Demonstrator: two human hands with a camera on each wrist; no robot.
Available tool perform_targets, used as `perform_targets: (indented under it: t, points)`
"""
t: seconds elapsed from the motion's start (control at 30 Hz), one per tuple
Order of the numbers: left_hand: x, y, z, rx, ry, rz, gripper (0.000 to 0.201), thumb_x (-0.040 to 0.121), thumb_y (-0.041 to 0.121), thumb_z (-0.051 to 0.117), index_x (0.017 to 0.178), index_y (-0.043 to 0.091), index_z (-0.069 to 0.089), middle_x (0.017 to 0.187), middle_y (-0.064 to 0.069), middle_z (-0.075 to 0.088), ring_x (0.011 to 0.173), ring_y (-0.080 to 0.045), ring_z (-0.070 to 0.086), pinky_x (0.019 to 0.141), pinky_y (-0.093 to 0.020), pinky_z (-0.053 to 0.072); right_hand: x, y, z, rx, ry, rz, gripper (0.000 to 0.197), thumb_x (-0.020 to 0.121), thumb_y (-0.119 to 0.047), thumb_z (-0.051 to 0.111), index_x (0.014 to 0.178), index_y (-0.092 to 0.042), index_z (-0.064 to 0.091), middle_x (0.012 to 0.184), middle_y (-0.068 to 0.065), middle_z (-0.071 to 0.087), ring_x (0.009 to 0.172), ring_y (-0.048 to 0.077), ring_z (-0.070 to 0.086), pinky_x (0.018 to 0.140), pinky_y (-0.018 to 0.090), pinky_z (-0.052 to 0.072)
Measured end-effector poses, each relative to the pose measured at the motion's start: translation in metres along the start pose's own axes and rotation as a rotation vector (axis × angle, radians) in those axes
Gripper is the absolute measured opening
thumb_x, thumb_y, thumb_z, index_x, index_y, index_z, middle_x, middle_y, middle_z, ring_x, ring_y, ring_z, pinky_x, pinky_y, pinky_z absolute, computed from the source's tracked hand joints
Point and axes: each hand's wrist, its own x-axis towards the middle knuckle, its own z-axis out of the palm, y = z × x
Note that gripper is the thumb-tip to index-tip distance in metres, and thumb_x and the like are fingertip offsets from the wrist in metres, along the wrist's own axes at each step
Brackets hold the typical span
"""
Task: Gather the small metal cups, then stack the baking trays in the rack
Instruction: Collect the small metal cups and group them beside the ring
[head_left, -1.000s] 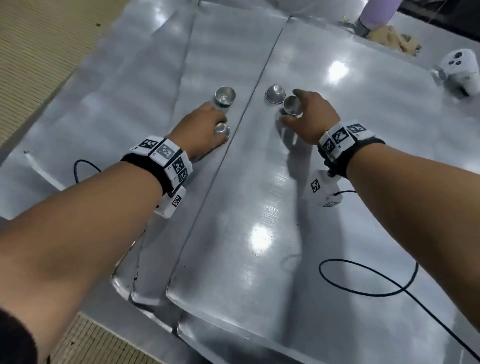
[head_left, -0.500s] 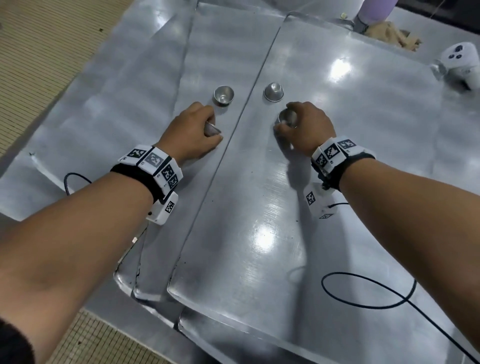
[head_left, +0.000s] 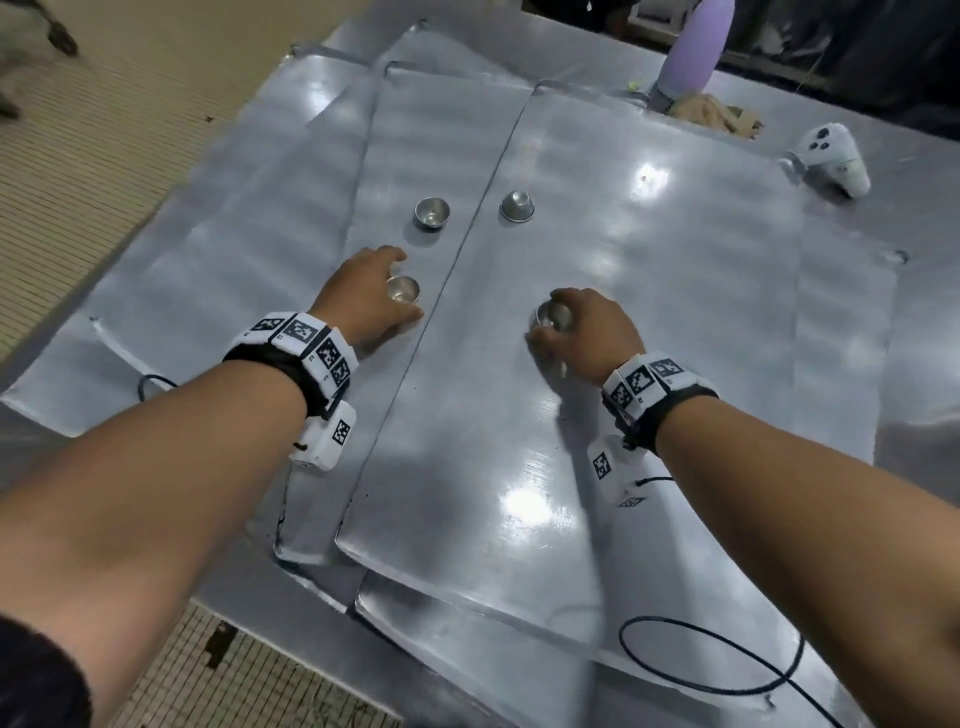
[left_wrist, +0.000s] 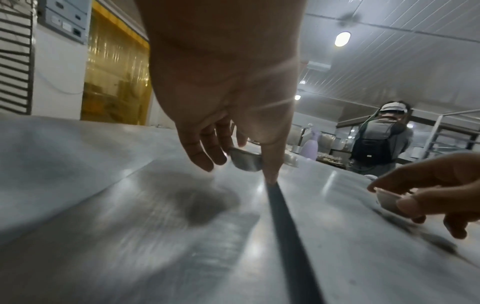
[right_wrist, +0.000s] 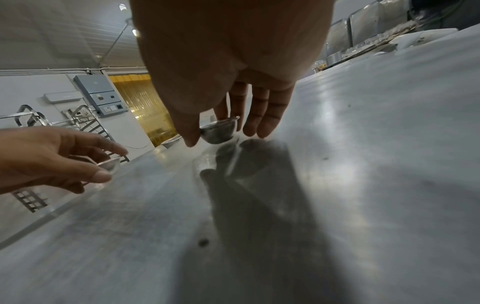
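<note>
Looking down from the head view, I am seeing the worktop covered by overlapping baking trays, and those loose sheets are my biggest worry: the near one is overhanging the front edge, so leaning on it could be tipping or sliding the whole pile. The black cable is lying looped on the near right corner, and I judge it could be snagging a wrist or a tray when the stacking begins. My left hand is pinching a small metal cup between thumb and curled fingers, held just clear of the tray. My right hand is gripping another cup the same way, its fingers curling round the rim. Both grips are light and the cups are slick, so either could be slipping out, rolling and dropping off the edge. Two more cups are waiting further back, an upright one and an upturned one, either side of the seam between trays; reaching with full hands, I could be knocking them away.
</note>
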Motion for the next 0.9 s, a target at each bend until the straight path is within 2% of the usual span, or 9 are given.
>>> perform_targets:
  t: [0.1,0.2,0.27,0.33,0.47,0.57,0.77,0.83,0.9]
  points:
    - [-0.009,0.017,-0.004,0.022,0.016,0.038,0.055,0.073,0.036,0.086,0.121,0.017,0.065,0.114,-0.002,0.052,0.105,-0.024,0.057,0.087,-0.031,0.042,-0.022,0.008,-0.008,0.034,0.011,0.027,0.046,0.087,-0.042,0.066,0.127,-0.021,0.062,0.127,0.006,0.062,0.114,0.028,0.059,0.094,0.037,0.049]
    - [-0.023,0.051,0.001,-0.021,0.001,0.117,0.051,0.071,0.038,0.088,0.114,0.022,0.066,0.11,0.002,0.057,0.102,-0.02,0.057,0.088,-0.032,0.045,-0.048,0.019,-0.021,0.053,0.028,0.018,0.042,0.087,-0.045,0.068,0.123,-0.024,0.066,0.128,0.003,0.063,0.114,0.027,0.06,0.095,0.037,0.049]
    - [-0.031,0.078,0.01,-0.031,-0.039,0.177,0.051,0.07,0.042,0.087,0.113,0.026,0.065,0.111,0.0,0.064,0.102,-0.022,0.06,0.088,-0.036,0.049,-0.066,0.028,-0.03,0.064,0.047,0.012,0.033,0.087,-0.046,0.068,0.112,-0.026,0.069,0.126,0.0,0.064,0.11,0.025,0.062,0.093,0.036,0.049]
    - [-0.042,0.111,0.024,-0.013,-0.088,0.254,0.05,0.071,0.044,0.087,0.113,0.025,0.066,0.11,-0.002,0.067,0.1,-0.024,0.062,0.086,-0.036,0.05,-0.088,0.043,-0.042,0.091,0.069,0.042,0.032,0.086,-0.045,0.07,0.11,-0.024,0.07,0.124,0.0,0.064,0.107,0.025,0.062,0.093,0.037,0.05]
    - [-0.067,0.179,0.055,0.009,-0.154,0.355,0.056,0.073,0.046,0.086,0.119,0.021,0.066,0.112,0.0,0.069,0.101,-0.023,0.062,0.083,-0.034,0.049,-0.133,0.084,-0.068,0.114,0.144,0.128,0.051,0.078,-0.052,0.075,0.117,-0.02,0.065,0.114,0.002,0.067,0.098,0.022,0.063,0.085,0.039,0.054]
    - [-0.089,0.228,0.082,0.032,-0.212,0.423,0.052,0.074,0.05,0.085,0.113,0.02,0.066,0.104,0.003,0.066,0.096,-0.022,0.063,0.077,-0.032,0.048,-0.172,0.123,-0.089,0.129,0.186,0.181,0.057,0.076,-0.054,0.076,0.119,-0.019,0.063,0.11,0.002,0.068,0.095,0.021,0.064,0.084,0.04,0.055]
    - [-0.148,0.322,0.138,0.072,-0.306,0.526,0.058,0.075,0.066,0.076,0.114,0.024,0.066,0.098,0.005,0.064,0.089,-0.018,0.061,0.078,-0.035,0.053,-0.26,0.207,-0.123,0.137,0.251,0.297,0.056,0.078,-0.052,0.075,0.122,-0.019,0.061,0.115,0.002,0.065,0.106,0.023,0.061,0.09,0.039,0.051]
    - [-0.166,0.348,0.159,0.06,-0.323,0.561,0.056,0.078,0.067,0.074,0.115,0.025,0.066,0.097,0.004,0.065,0.088,-0.018,0.062,0.078,-0.034,0.052,-0.288,0.235,-0.129,0.134,0.264,0.317,0.056,0.079,-0.05,0.074,0.123,-0.018,0.061,0.119,0.003,0.064,0.11,0.023,0.059,0.091,0.036,0.049]
    - [-0.185,0.372,0.184,0.066,-0.339,0.61,0.055,0.082,0.064,0.07,0.122,0.026,0.064,0.103,0.003,0.067,0.095,-0.019,0.064,0.082,-0.035,0.052,-0.315,0.264,-0.129,0.15,0.279,0.346,0.055,0.078,-0.051,0.074,0.12,-0.018,0.062,0.119,0.001,0.063,0.11,0.022,0.059,0.087,0.032,0.046]
